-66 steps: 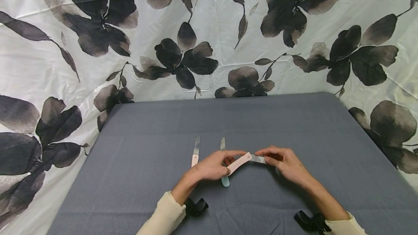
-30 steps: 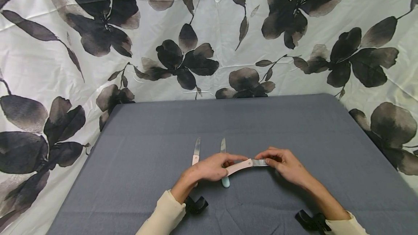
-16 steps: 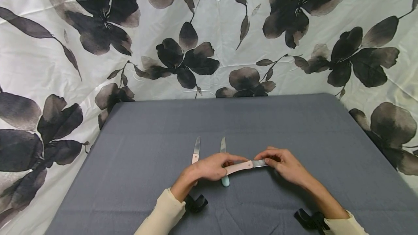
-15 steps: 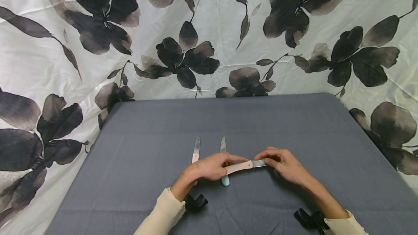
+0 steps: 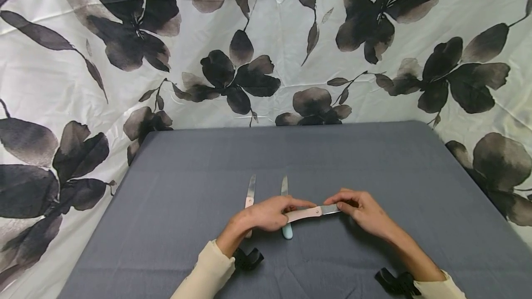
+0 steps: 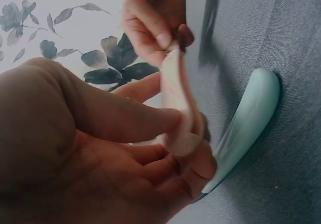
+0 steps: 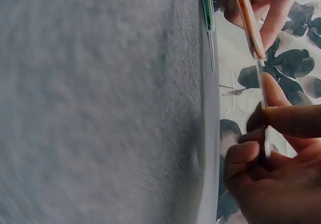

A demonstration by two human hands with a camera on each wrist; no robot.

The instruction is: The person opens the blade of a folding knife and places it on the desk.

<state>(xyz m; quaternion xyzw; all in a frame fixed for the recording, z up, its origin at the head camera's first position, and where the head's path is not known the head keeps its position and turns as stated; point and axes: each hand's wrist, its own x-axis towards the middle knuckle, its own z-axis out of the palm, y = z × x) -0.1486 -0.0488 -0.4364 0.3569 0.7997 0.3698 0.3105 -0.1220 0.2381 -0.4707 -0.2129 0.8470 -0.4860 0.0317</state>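
Observation:
A folding knife with a pink handle [image 5: 305, 213] hangs between both hands just above the table. My left hand [image 5: 270, 213] grips the handle's end between thumb and fingers, its index finger stretched along toward the pivot. At the other end, my right hand [image 5: 363, 207] pinches the steel blade [image 5: 331, 209] near its tip. Blade and handle stand almost in one line. In the left wrist view the handle [image 6: 176, 86] is seen edge-on under the thumb. Below the left hand lies a mint-green knife [image 5: 287, 231], blade out, its middle hidden by the fingers.
Another pink-handled knife [image 5: 250, 201] lies left of the green one, blade pointing away, partly covered by the left wrist. Grey cloth covers the table [image 5: 199, 160]. A white curtain with dark flowers [image 5: 291, 36] hangs behind its far edge.
The knife's handle has tipped flatter and its blade has swung from a bend to nearly straight with it. Both hands keep their grip and have barely moved. The other knives stay put.

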